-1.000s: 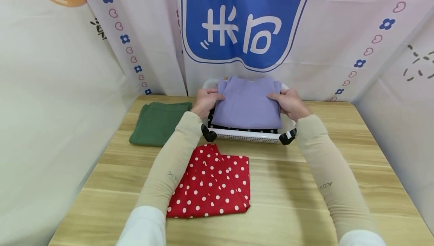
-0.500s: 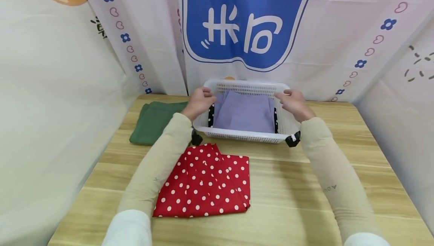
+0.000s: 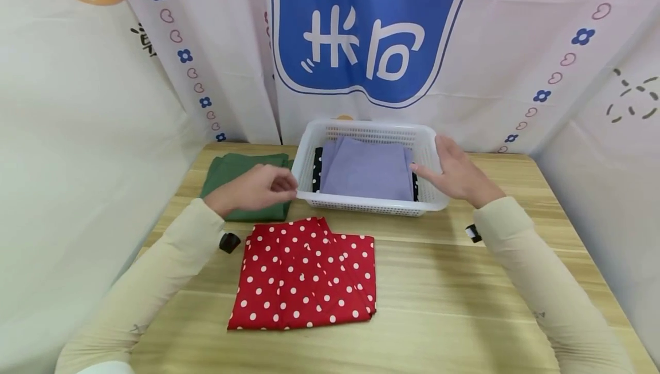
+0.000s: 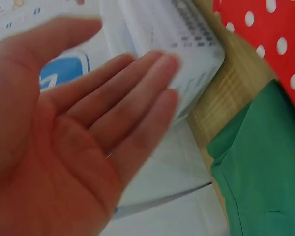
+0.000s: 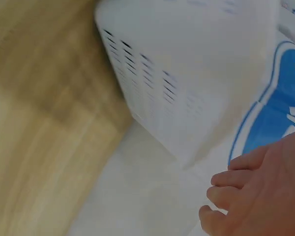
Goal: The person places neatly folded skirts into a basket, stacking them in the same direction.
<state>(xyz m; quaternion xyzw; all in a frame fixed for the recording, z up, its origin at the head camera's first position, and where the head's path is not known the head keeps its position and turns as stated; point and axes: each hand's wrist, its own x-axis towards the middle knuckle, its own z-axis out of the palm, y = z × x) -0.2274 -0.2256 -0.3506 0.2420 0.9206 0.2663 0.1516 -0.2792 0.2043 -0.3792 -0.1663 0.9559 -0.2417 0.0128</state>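
A folded lavender cloth (image 3: pixel 367 169) lies in a white plastic basket (image 3: pixel 372 207) at the back of the table. Beneath it shows a black cloth with white dots (image 3: pixel 317 169). My left hand (image 3: pixel 258 189) is over the folded green cloth (image 3: pixel 263 213), its fingertips right at the basket's left corner. In the left wrist view its palm faces the camera with loosely bent fingers and nothing held. Thumb spread, my right hand (image 3: pixel 456 173) is at the basket's right side and overlaps its rim in the head view. The right wrist view shows that hand's fingers extended, holding nothing.
A folded red cloth with white dots (image 3: pixel 309 282) lies on the wooden table (image 3: pixel 438 294) in front of the basket. Behind the basket hangs a white curtain with a blue emblem (image 3: pixel 361 36). White fabric walls stand at left and right.
The lavender cloth was let go and now lies lower in the basket. My left hand has moved left and toward me, over the green cloth. My right hand has shifted slightly right and toward me.
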